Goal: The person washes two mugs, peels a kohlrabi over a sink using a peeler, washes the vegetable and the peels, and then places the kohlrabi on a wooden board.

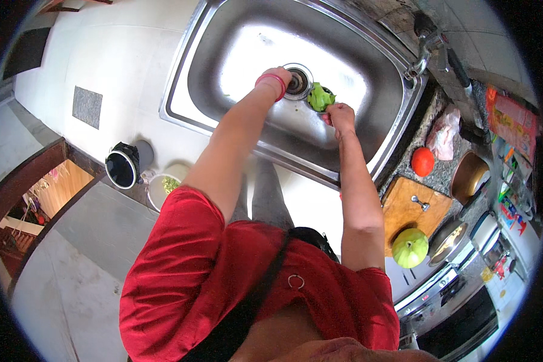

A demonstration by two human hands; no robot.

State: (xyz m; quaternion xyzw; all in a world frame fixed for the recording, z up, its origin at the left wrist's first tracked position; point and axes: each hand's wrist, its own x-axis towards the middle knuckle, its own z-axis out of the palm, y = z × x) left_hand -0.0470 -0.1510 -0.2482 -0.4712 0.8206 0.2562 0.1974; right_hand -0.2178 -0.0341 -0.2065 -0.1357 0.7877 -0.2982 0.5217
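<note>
Both arms reach into a stainless steel sink (214, 78). My left hand (280, 75), with red bands at its wrist, is at the left edge of the round drain (298, 81). Its fingers are curled and partly hidden, so what they hold, if anything, does not show. Just right of the drain, my right hand (341, 116) is closed on the rim of a small round sink strainer. Bright green leafy scraps (321, 98) fill the strainer, leaving only its dark edge visible. A few tiny green bits lie on the sink floor.
The tap (425, 54) rises at the sink's far right corner. Along the right counter are a tomato (423, 161), a plastic bag (446, 134), a wooden board (407, 208), a round green vegetable (410, 248) and a metal pot (469, 178). A black-lined bin (122, 169) stands at left.
</note>
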